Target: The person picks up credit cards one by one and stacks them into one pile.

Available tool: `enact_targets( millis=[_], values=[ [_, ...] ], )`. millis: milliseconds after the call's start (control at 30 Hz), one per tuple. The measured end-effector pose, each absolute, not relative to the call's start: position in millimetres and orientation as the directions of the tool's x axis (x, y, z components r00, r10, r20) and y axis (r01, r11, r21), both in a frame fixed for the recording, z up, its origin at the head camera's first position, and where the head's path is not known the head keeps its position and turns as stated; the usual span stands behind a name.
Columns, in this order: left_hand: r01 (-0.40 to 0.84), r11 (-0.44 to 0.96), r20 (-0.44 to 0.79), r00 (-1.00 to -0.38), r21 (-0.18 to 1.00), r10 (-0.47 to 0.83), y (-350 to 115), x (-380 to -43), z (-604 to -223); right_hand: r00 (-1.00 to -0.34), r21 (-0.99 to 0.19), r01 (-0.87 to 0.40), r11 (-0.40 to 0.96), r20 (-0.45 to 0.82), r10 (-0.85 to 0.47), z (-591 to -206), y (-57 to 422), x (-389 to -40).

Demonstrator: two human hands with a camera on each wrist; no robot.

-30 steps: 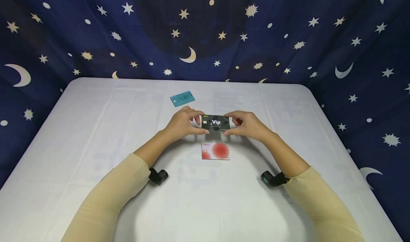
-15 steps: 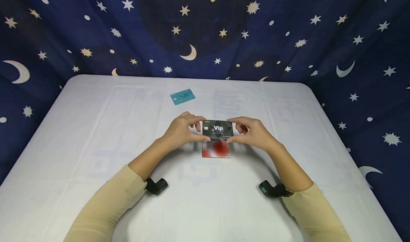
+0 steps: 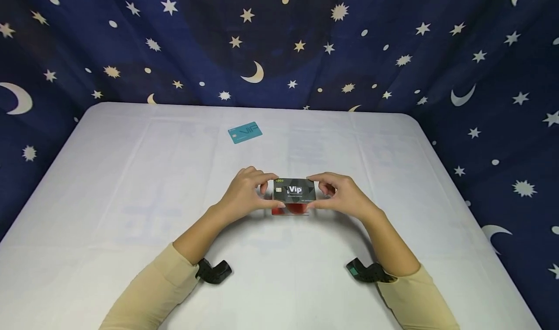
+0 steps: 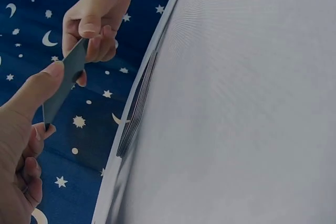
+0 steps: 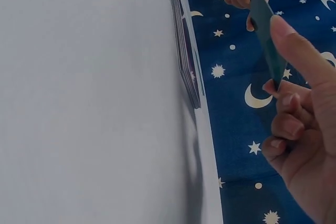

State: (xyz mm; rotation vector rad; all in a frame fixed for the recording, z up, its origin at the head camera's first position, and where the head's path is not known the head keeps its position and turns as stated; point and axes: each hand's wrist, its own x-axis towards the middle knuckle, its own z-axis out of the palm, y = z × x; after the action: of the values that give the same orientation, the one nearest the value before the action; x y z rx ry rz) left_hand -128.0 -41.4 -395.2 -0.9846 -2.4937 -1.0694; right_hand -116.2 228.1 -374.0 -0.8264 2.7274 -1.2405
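Note:
A black card printed "Vip" (image 3: 294,190) is held up between both hands in the head view. My left hand (image 3: 250,193) pinches its left end between thumb and forefinger. The right end is pinched the same way by my right hand (image 3: 338,194). Beneath it, a white card with red circles (image 3: 298,208) is mostly hidden. The left wrist view shows that card lies on a stack of cards (image 4: 137,111) on the table. There is a gap between the held card (image 5: 266,40) and the stack (image 5: 184,51) in the right wrist view.
A teal card (image 3: 245,132) lies tilted on the white-covered table (image 3: 174,150), beyond the hands. A dark blue curtain (image 3: 196,29) with stars and moons hangs behind the table. Black devices, such as the one at the left wrist (image 3: 215,272), are worn on both wrists.
Both hands have brought the black card nearer to the person, from beyond the red-circled card to over it, now covering most of it. The teal card stays put.

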Motion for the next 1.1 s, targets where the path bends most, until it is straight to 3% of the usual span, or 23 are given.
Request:
enact_targets(
  millis=[500,1100],
  values=[
    [0.672,0.541,0.447,-0.74,0.505,0.502,-43.0,-126.2,-407.4,-0.856,-0.696,-0.422,0.58,0.096,-0.508,-384.8,226.0,-119.8],
    [0.617,0.593,0.344,-0.784,0.517,0.516,-41.9,-124.3,-427.4,-0.847,-0.72,-0.377,0.583,0.013,-0.532,-405.9,227.1,-122.0]
  ],
)
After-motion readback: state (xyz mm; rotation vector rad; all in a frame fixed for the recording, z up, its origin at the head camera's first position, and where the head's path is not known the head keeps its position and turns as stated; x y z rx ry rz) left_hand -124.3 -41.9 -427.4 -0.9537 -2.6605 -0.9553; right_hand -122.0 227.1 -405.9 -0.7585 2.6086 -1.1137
